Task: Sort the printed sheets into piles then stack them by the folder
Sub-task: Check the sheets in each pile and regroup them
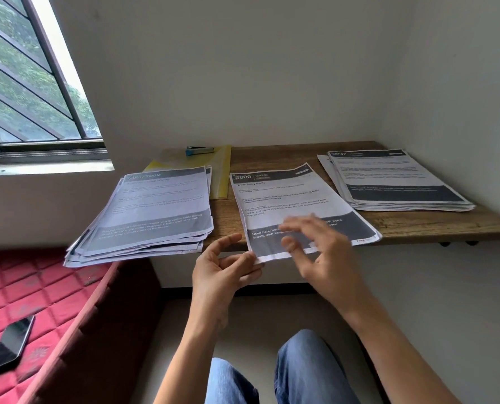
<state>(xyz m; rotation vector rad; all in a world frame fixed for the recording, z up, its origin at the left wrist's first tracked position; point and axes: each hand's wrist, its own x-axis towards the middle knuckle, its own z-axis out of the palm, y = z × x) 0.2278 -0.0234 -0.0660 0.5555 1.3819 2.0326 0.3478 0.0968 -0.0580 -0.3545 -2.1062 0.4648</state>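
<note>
Three lots of printed sheets lie on the wooden shelf-table (417, 223). A thick, fanned pile (152, 211) headed "MULTI-ROOM" overhangs the left end. In the middle lies a sheet (286, 199) headed "800 KITCHEN", its near end sticking out past the table edge. A neat pile (394, 179) sits at the right. My left hand (225, 272) pinches the near left corner of the middle sheet. My right hand (315, 249) hovers blurred over the sheet's dark lower band, fingers spread. A yellow folder (221, 170) lies at the back, partly under the left pile.
A blue stapler (199, 150) rests on the folder near the wall. A red mattress (24, 293) lies at lower left with a black phone (9, 344) on it. A barred window (24, 83) is at upper left. My knees in jeans (301, 371) are below the table.
</note>
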